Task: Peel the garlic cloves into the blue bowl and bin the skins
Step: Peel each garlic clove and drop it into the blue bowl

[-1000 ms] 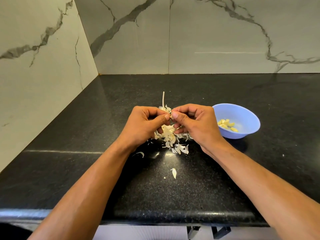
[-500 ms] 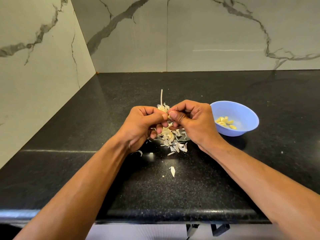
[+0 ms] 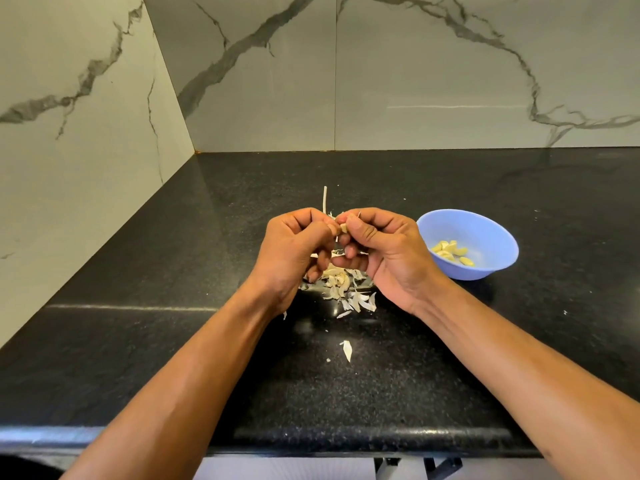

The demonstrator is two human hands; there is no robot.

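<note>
My left hand (image 3: pixel 294 251) and my right hand (image 3: pixel 384 251) meet above the middle of the black counter, and both pinch one small pale garlic clove (image 3: pixel 344 228) between their fingertips. Under the hands lies a pile of white garlic skins (image 3: pixel 346 289), with a thin dry stem (image 3: pixel 325 199) sticking out behind. One loose skin (image 3: pixel 347 350) lies nearer to me. The blue bowl (image 3: pixel 485 230) stands just right of my right hand, and several peeled cloves (image 3: pixel 450 252) lie inside it.
The black stone counter (image 3: pixel 450 358) runs into a corner of marble-patterned walls at the back and left. Its front edge (image 3: pixel 346 441) is close to me. No bin is in view.
Both hands stay together over the skins, and the fingers have shifted slightly on the clove. The view has tilted a little.
</note>
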